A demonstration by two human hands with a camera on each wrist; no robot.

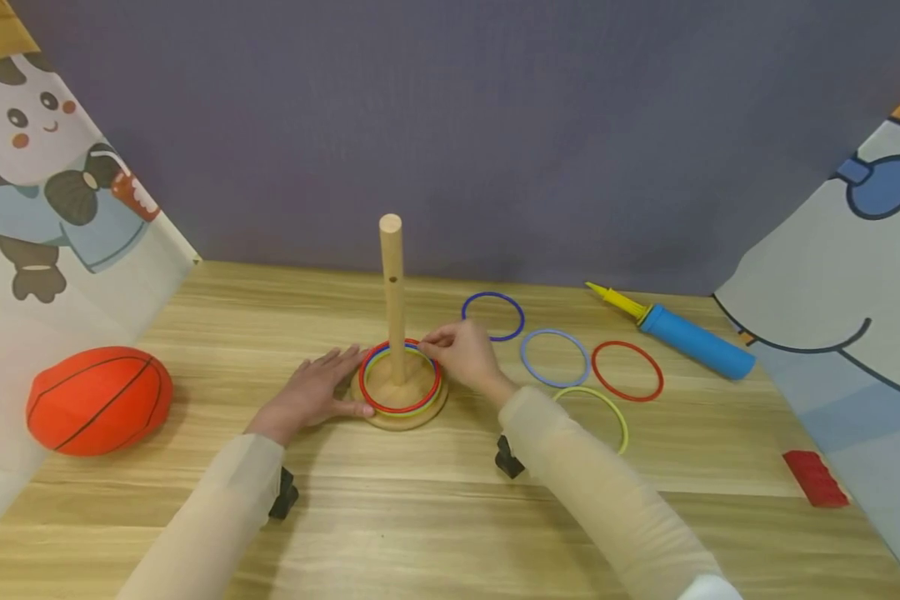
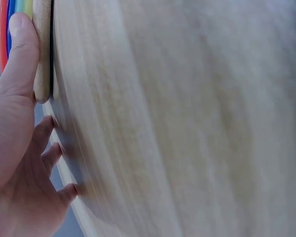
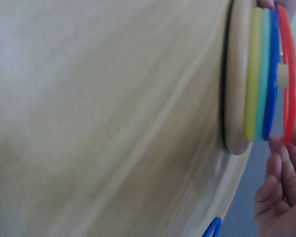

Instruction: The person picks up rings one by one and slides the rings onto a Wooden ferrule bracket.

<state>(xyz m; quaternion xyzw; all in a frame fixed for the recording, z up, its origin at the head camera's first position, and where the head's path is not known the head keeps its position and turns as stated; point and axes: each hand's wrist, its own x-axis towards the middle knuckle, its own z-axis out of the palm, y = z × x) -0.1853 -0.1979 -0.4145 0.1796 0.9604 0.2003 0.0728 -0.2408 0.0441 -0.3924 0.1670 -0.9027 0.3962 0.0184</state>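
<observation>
Open tabletop (image 1: 420, 508) lies before the wooden peg (image 1: 392, 300); loose rings (image 1: 555, 358) crowd its right, a basketball (image 1: 99, 400) the left.

Both wrist views blur the table (image 2: 187, 118). The right hand (image 3: 283, 190) is cut by the picture's edge.

A peg stand (image 1: 399, 398) sits mid-table with 4 stacked rings (image 1: 401, 385) around its post. The left hand (image 1: 311, 392) rests left of it, the right hand (image 1: 467, 355) right. 4 loose rings (image 1: 555, 358) lie further right (pump (image 1: 678, 333) behind them); a ball (image 1: 99, 400) far left.
</observation>
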